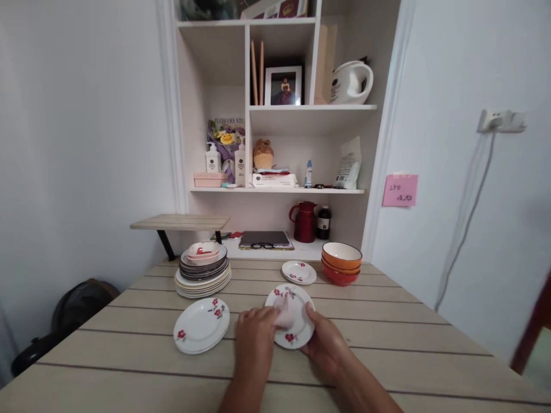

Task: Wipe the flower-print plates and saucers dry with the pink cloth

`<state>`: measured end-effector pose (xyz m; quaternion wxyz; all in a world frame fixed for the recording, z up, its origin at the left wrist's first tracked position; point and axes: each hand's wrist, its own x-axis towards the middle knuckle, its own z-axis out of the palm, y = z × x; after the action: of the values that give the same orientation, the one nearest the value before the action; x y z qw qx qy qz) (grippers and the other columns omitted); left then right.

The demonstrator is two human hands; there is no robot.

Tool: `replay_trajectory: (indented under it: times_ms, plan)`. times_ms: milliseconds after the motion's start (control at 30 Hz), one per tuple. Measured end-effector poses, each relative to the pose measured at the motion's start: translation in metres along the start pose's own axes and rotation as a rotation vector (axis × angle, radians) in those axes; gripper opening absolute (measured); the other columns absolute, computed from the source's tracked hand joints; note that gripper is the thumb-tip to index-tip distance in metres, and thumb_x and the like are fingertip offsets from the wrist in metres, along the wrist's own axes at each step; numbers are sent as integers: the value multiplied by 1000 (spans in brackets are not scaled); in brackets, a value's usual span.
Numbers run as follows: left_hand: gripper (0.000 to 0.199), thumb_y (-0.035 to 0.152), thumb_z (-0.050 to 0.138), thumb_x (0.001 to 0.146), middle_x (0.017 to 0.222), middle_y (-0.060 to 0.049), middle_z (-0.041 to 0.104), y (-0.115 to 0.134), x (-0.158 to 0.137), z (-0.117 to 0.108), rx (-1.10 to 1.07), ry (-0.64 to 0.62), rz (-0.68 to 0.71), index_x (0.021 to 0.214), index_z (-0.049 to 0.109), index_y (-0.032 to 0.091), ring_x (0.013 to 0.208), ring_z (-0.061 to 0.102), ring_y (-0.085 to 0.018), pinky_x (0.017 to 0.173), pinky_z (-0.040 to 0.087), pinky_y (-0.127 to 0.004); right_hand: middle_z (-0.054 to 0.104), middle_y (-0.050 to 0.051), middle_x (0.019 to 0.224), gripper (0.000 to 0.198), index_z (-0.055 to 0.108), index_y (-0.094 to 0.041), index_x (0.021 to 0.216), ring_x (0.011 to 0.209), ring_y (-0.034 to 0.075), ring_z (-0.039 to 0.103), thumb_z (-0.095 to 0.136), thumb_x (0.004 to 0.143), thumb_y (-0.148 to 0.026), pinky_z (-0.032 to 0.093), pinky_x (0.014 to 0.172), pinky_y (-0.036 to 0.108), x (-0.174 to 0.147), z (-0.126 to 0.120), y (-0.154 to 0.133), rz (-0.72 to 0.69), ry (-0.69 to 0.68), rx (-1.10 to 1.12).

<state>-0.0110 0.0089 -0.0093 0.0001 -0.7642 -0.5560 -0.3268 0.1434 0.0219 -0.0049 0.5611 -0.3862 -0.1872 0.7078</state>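
My right hand grips the right rim of a small white plate with red flowers, thumb on top and fingers underneath. A pale pink cloth is pinched in my left hand and pressed on the plate's face. The plate is tilted toward me above the table. To the left lie larger flowered plates, one on another. Beyond my hands rest small flowered plates, also stacked.
A tall stack of plates, topped by small square dishes, stands at the back left near a raised wooden shelf. Nested orange and red bowls sit at the back right. Behind are a laptop and a red jug.
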Motion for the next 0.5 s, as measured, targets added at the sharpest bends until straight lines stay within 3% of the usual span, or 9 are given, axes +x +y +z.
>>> replay_trajectory:
  times_ms: [133, 367, 500]
  plan:
    - [35, 13, 55, 83, 114, -1, 70, -8, 0, -1, 11, 25, -65, 112, 65, 29, 103, 59, -23, 88, 37, -40, 75, 12, 84, 38, 56, -10, 118, 69, 22, 70, 54, 91, -37, 56, 66, 36, -4, 5, 12, 55, -76, -69]
    - [47, 7, 57, 80, 122, 3, 67, 9, 0, 3, -154, -88, 266, 116, 64, 37, 112, 55, -18, 101, 32, -40, 73, 8, 72, 35, 59, -8, 110, 55, 18, 65, 50, 93, -37, 54, 56, 31, 0, 2, -2, 39, 17, 23]
    - [48, 5, 56, 78, 119, 2, 68, 8, -1, 1, -130, -54, 178, 113, 65, 37, 110, 57, -18, 101, 32, -43, 75, 8, 77, 37, 56, -10, 118, 64, 20, 69, 51, 92, -36, 55, 64, 32, -2, -1, -11, -5, 53, 60]
